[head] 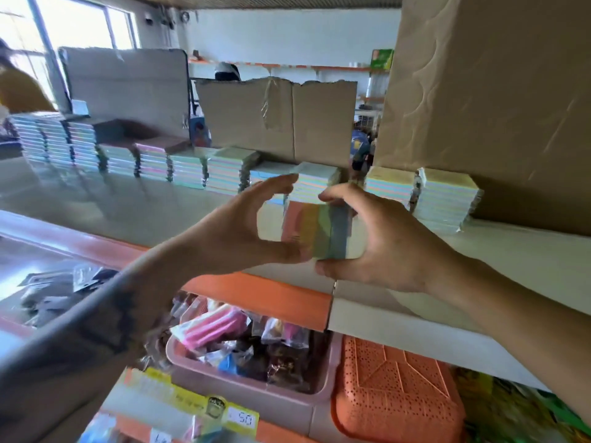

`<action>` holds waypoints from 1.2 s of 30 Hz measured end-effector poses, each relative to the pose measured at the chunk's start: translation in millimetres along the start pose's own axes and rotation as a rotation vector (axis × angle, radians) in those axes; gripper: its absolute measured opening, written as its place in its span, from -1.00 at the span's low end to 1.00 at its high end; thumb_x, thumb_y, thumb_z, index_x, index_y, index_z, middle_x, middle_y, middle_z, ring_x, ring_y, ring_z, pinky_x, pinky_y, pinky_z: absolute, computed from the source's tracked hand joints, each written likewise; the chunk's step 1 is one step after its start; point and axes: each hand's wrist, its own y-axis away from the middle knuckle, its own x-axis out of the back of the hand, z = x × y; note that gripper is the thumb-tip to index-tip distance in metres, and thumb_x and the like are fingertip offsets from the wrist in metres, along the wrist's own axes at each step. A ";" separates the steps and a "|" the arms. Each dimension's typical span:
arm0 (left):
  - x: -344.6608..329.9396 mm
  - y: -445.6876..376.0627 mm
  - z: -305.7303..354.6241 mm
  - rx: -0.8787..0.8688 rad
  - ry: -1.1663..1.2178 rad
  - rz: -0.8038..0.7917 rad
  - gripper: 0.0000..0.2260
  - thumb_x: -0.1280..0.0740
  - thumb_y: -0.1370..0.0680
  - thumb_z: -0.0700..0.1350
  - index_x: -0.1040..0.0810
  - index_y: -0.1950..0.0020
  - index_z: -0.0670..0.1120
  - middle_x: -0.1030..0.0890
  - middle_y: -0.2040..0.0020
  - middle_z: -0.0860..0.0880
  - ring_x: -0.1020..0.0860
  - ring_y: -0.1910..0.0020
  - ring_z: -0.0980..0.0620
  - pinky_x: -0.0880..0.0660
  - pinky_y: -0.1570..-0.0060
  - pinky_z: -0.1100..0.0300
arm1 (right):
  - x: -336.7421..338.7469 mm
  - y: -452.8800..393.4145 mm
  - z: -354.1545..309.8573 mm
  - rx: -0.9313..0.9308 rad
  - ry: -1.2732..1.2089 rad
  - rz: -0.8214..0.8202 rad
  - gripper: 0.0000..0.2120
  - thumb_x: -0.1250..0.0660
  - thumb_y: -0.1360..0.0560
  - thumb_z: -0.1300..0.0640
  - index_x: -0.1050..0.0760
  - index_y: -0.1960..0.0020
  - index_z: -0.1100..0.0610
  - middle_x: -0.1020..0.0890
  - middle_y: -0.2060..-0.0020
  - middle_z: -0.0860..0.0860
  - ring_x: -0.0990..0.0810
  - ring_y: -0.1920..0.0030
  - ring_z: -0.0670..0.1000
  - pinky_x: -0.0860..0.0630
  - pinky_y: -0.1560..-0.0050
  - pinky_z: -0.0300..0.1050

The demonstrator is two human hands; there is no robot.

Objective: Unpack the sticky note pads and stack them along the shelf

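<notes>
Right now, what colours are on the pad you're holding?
Stripes of pink, orange, green and blue on the sticky note pad, seen from the head view.

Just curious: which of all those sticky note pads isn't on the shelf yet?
The multicoloured pad gripped by the right hand, with the left hand touching it; the rest sit stacked along the shelf.

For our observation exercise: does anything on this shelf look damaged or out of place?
Yes. The cardboard sheet standing behind the sticky note stacks has a ragged, torn top edge and loose, wrinkled tape. The stacks themselves look orderly.
</notes>
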 end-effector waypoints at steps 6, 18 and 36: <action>73.0 2.3 -36.6 0.010 -0.362 -0.138 -0.20 -0.60 -0.28 0.18 -0.38 -0.48 0.19 -0.42 -0.44 0.16 -0.38 -0.42 0.11 -0.29 -0.39 0.21 | -48.0 -60.2 -45.1 -0.026 -0.073 -0.039 -0.20 -0.65 -0.25 -0.23 -0.33 -0.35 -0.15 -0.50 -0.16 -0.23 -0.50 -0.09 -0.27 -0.40 -0.08 -0.41; 268.3 -3.9 -270.5 0.006 -0.397 -0.109 -0.16 -0.54 -0.23 0.45 -0.32 -0.45 0.37 -0.45 -0.38 0.31 -0.46 -0.35 0.18 -0.44 -0.37 -0.01 | -184.2 -210.5 -144.3 -0.246 0.034 -0.235 0.06 -0.20 -0.26 -0.67 -0.11 -0.61 -0.19 -0.26 -0.58 -0.17 -0.22 -0.55 -0.14 -0.17 -0.54 -0.17; 331.6 -7.7 -416.1 0.097 -0.415 -0.002 -0.19 -0.50 -0.22 0.51 -0.36 -0.42 0.41 -0.45 -0.38 0.31 -0.44 -0.37 0.17 -0.42 -0.40 -0.03 | -250.4 -287.6 -166.1 -0.208 0.214 -0.403 0.06 0.21 -0.21 -0.76 -0.07 -0.59 -0.27 -0.12 -0.61 -0.22 -0.10 -0.61 -0.11 -0.08 -0.60 0.00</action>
